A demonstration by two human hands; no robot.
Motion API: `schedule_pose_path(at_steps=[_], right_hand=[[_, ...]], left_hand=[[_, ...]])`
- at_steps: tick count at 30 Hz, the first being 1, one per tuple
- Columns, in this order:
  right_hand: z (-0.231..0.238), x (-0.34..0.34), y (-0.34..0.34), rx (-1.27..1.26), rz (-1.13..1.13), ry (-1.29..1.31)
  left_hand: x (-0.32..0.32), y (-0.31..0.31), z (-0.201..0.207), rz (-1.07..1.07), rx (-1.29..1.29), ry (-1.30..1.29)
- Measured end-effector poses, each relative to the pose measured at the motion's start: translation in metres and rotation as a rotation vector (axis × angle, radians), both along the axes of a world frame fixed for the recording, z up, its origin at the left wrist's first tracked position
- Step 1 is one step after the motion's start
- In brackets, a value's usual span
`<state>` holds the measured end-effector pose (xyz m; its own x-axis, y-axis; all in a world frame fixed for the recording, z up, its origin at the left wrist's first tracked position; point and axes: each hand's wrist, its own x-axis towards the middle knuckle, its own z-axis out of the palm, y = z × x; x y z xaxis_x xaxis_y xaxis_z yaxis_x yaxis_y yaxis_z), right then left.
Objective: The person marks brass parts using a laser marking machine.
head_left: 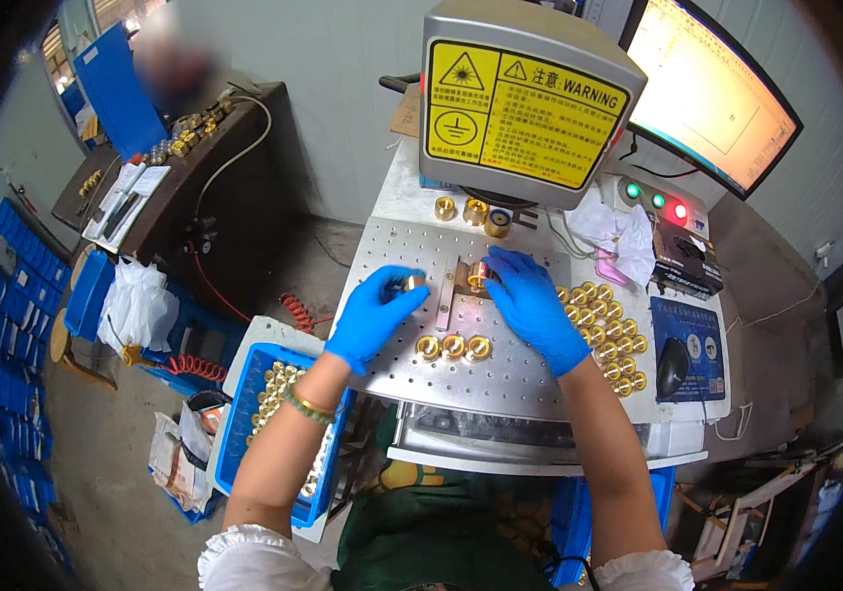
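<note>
Both my hands wear blue gloves over a perforated metal work plate. My left hand pinches a small brass ring fitting left of the metal stop bar. Closed on a second brass fitting, my right hand holds it against the fixture just right of that bar. Three brass fittings stand in a row nearer me. At the plate's far side are three more round pieces, one with a dark centre. Several finished-looking brass fittings stand in rows beyond my right wrist.
A grey marking-machine head with a yellow warning label overhangs the plate. At left, a blue crate holds many fittings. On the right are a lit monitor, a button box, a crumpled white bag and a mouse.
</note>
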<state>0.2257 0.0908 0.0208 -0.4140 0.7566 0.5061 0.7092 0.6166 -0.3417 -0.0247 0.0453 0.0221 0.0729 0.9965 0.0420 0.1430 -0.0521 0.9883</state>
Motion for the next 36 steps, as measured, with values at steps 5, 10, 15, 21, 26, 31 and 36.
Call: schedule_pose_path(at_steps=[5, 10, 15, 21, 26, 31, 36], right_hand=[[0.007, -0.001, -0.009, -0.198, -0.009, -0.030], [0.012, 0.012, -0.058, -0.178, 0.037, 0.199], [-0.001, 0.031, -0.108, -0.185, -0.015, 0.168], [-0.022, 0.034, -0.127, -0.152, -0.104, 0.290], [-0.025, 0.035, -0.126, -0.139, -0.136, 0.326], [-0.025, 0.035, -0.127, -0.122, -0.126, 0.288], [-0.035, 0.037, -0.125, -0.149, -0.173, 0.276]], left_hand=[[-0.025, -0.048, -0.005, -0.160, 0.026, -0.032], [-0.022, -0.074, -0.007, -0.161, 0.271, 0.323], [-0.026, -0.063, 0.015, -0.370, 0.297, 0.537], [-0.002, -0.027, 0.038, -0.597, 0.348, 1.078], [0.007, -0.019, 0.044, -0.781, 0.698, 1.204], [0.021, -0.022, 0.046, -0.885, 0.704, 1.232], [0.016, -0.032, 0.051, -0.830, 0.659, 1.214]])
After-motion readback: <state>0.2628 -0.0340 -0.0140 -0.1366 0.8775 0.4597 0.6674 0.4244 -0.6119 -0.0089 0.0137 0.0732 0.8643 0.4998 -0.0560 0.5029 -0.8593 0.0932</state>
